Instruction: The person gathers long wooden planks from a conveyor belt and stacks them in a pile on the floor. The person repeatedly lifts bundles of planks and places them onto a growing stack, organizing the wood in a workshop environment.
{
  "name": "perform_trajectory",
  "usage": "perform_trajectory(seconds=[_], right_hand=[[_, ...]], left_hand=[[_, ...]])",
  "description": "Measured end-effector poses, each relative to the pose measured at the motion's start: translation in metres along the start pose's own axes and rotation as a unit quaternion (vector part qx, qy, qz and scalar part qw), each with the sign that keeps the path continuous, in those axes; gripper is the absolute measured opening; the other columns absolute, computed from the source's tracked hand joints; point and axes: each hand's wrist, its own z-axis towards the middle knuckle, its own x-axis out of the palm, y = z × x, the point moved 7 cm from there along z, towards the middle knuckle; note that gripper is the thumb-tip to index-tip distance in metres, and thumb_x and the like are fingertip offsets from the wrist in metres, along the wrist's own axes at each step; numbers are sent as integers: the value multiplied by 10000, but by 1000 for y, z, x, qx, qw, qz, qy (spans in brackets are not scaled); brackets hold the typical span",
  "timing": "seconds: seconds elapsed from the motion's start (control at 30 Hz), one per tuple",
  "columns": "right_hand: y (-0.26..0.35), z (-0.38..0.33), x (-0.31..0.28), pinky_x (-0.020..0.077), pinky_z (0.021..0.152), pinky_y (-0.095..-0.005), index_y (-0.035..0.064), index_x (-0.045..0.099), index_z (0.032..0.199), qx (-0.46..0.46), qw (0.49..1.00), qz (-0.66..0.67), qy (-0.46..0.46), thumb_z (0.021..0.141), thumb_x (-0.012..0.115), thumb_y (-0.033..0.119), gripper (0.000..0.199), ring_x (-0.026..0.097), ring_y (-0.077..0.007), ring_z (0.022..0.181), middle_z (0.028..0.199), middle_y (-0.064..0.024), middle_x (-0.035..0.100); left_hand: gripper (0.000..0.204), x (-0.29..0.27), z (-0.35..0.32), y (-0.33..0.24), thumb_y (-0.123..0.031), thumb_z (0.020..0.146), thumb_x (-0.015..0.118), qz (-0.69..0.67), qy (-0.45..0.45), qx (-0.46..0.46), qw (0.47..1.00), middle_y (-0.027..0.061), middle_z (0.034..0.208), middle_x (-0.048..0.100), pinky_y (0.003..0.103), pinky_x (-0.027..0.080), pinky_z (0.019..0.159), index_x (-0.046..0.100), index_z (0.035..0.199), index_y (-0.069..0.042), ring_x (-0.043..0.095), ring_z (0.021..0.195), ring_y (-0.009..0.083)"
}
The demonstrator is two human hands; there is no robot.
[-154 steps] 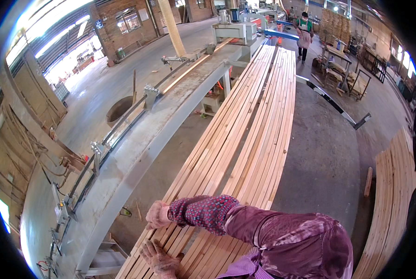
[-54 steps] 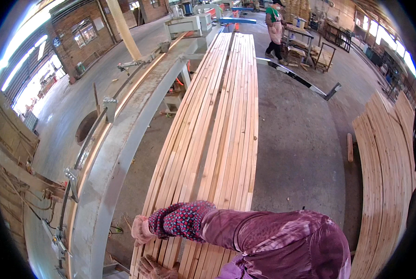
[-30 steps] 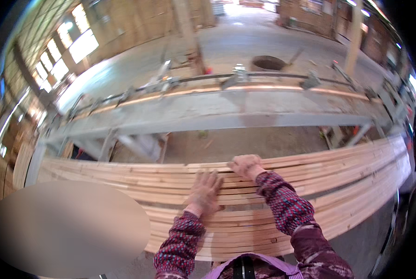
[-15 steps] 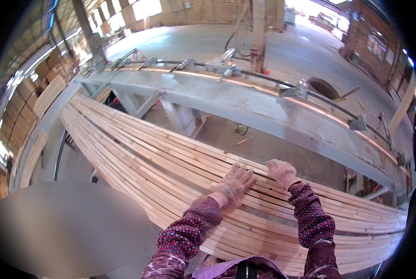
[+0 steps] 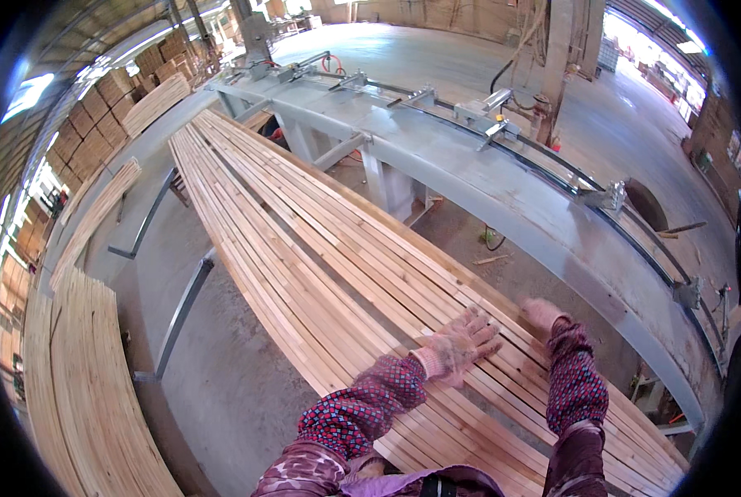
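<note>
Long, narrow wooden strips [image 5: 304, 240] lie side by side in front of me, running from the far left to the lower right, with dark gaps between some of them. My left hand [image 5: 461, 341], in a pale pinkish work glove, rests on the strips with its fingers spread, holding nothing. My right hand [image 5: 544, 315], gloved alike, is at the far edge of the strips, by a browner outermost strip [image 5: 437, 258]. Motion smears its fingers, so its grip is unclear. Patterned sleeve covers are on both forearms.
Beyond the strips runs a long grey metal frame [image 5: 437, 157] with clamps and a rail along its top. Stacked boards [image 5: 97, 389] stand at the left, near angled metal bars [image 5: 184, 311]. A round floor hole [image 5: 645, 205] and a post [image 5: 558, 74] lie past the frame.
The view has swung left, bringing more of the stacked boards into sight. Both hands stay by the strips; the left one's fingers look more spread, and the right one is more blurred.
</note>
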Motion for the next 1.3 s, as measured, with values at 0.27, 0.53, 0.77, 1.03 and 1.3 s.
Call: perform_trajectory(seconds=[0.27, 0.53, 0.77, 1.03, 1.3], right_hand=[[0, -32, 1, 435, 1001, -507, 39, 683, 1153, 128, 982, 118, -75, 1016, 299, 594, 689, 588, -436, 1155, 1164, -266, 658], [76, -81, -10, 488, 960, -453, 80, 684, 1096, 146, 977, 29, -152, 970, 418, 600, 598, 647, -349, 1102, 1073, -174, 709], [73, -95, -18, 512, 873, -463, 55, 690, 1022, 91, 954, 119, -259, 979, 483, 480, 474, 669, -365, 999, 1030, -190, 707], [76, -69, -15, 572, 603, -467, 72, 763, 831, 136, 938, 104, -301, 752, 678, 347, 299, 733, -328, 809, 855, -155, 745], [66, -65, -5, 565, 615, -486, 96, 773, 945, 182, 952, 93, -229, 852, 600, 530, 477, 734, -269, 853, 920, -84, 757]], left_hand=[[1060, -6, 9, -8, -567, 573, 802, 32, -7, 6, 999, 165, 1478, 422, 538, 163, 1233, 436, 1452, -101, 329, 1431, 363], [1163, 1, -10, 2, -603, 548, 822, 24, 17, 1, 1000, 157, 1511, 391, 540, 166, 1233, 373, 1502, -114, 312, 1445, 363], [1070, -36, 0, -11, -463, 577, 882, -52, -50, 14, 997, 159, 1479, 433, 526, 198, 1223, 412, 1476, -124, 339, 1419, 380], [1148, 6, 1, 2, -550, 557, 851, 36, 15, -10, 999, 188, 1570, 325, 517, 158, 1228, 392, 1488, -59, 280, 1446, 410], [1118, -12, -2, -22, -417, 589, 895, 52, 22, 10, 998, 211, 1506, 390, 508, 178, 1224, 363, 1493, -29, 314, 1431, 392]])
